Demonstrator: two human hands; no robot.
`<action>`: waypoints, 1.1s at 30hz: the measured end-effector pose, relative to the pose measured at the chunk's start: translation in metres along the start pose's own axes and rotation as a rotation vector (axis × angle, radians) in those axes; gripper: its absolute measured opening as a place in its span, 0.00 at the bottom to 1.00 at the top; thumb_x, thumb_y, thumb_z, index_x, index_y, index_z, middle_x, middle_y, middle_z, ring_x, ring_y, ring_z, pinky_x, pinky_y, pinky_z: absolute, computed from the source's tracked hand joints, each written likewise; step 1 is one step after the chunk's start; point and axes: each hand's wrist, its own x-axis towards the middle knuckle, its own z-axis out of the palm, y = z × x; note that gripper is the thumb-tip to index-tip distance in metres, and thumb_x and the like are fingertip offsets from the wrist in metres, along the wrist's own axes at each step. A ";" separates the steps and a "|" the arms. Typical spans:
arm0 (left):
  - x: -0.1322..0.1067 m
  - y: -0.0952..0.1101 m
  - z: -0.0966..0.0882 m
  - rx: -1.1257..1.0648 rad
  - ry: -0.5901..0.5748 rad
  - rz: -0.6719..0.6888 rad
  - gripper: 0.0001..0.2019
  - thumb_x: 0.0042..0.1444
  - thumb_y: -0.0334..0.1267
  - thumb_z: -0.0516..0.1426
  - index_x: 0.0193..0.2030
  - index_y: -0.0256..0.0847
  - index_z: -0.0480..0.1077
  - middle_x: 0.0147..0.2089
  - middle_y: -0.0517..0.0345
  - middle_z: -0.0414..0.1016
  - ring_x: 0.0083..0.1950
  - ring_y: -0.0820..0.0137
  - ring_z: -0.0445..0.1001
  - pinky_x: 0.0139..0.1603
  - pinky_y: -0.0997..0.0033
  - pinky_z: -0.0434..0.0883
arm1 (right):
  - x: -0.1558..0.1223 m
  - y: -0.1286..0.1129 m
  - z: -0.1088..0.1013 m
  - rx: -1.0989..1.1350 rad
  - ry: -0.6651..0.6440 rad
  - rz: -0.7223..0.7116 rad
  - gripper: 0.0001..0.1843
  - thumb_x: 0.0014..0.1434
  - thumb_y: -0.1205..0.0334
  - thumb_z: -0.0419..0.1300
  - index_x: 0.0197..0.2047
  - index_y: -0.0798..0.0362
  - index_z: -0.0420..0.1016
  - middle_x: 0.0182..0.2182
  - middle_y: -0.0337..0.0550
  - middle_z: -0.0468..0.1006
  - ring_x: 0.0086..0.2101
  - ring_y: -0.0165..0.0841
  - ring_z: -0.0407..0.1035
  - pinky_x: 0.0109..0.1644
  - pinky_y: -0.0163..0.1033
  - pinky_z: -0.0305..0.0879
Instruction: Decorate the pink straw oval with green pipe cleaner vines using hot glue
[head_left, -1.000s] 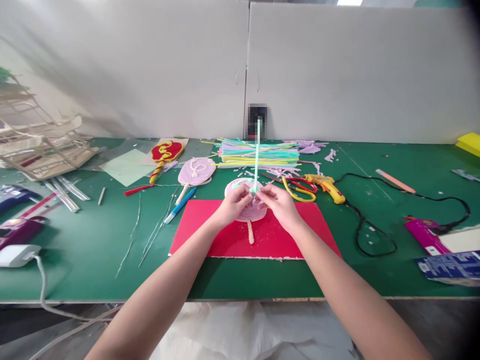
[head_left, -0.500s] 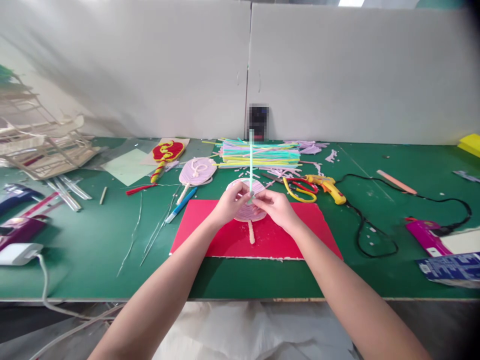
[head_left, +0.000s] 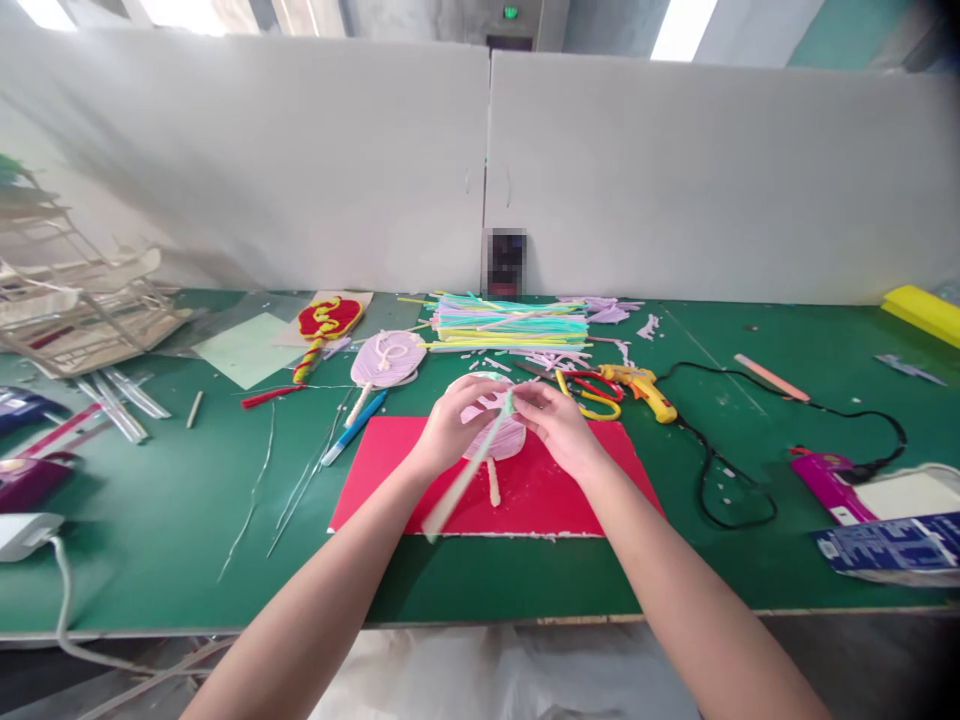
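A pale green pipe cleaner (head_left: 469,476) with a small curled end is in front of me. My right hand (head_left: 553,420) pinches the curl between thumb and fingers, and the long tail hangs blurred down to the left. My left hand (head_left: 455,425) is right beside the curl, its thumb and fingers apart; whether a fingertip touches the curl I cannot tell. Beneath both hands, a round lilac fan (head_left: 504,440) with a cream handle lies on a red board (head_left: 574,500), partly covered by my fingers.
Behind the hands lies a bundle of coloured pipe cleaners (head_left: 510,325). Scissors (head_left: 600,400) and a yellow glue gun (head_left: 641,388) are to the right, its black cord trailing. Leftward are another lilac fan (head_left: 390,358), a red-yellow fan (head_left: 330,318), a blue pen (head_left: 354,430) and thin wires (head_left: 259,480).
The pipe cleaner's tail has swung from standing upright to pointing down left. My left thumb and fingers have parted from their pinch. The camera view has tilted up slightly.
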 end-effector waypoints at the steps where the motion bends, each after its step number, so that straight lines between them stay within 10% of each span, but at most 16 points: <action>1: 0.001 -0.001 0.000 -0.070 0.015 -0.089 0.12 0.60 0.39 0.55 0.49 0.41 0.69 0.48 0.49 0.71 0.46 0.68 0.72 0.46 0.67 0.71 | 0.001 0.001 -0.001 0.007 0.033 -0.029 0.17 0.36 0.57 0.72 0.31 0.51 0.75 0.32 0.35 0.76 0.34 0.27 0.71 0.42 0.36 0.70; 12: 0.001 -0.001 0.002 -0.251 -0.035 -0.477 0.14 0.48 0.45 0.62 0.33 0.36 0.71 0.28 0.56 0.75 0.30 0.70 0.75 0.36 0.70 0.72 | 0.005 0.012 0.003 -0.053 0.099 -0.109 0.17 0.42 0.50 0.70 0.31 0.52 0.74 0.31 0.39 0.77 0.35 0.31 0.72 0.41 0.39 0.73; 33: 0.000 0.005 -0.001 0.022 -0.116 -0.415 0.11 0.59 0.41 0.50 0.28 0.38 0.63 0.26 0.63 0.65 0.29 0.74 0.61 0.31 0.75 0.61 | -0.002 0.015 0.004 -0.250 -0.010 0.011 0.16 0.48 0.46 0.65 0.32 0.50 0.77 0.26 0.40 0.78 0.27 0.36 0.73 0.37 0.43 0.73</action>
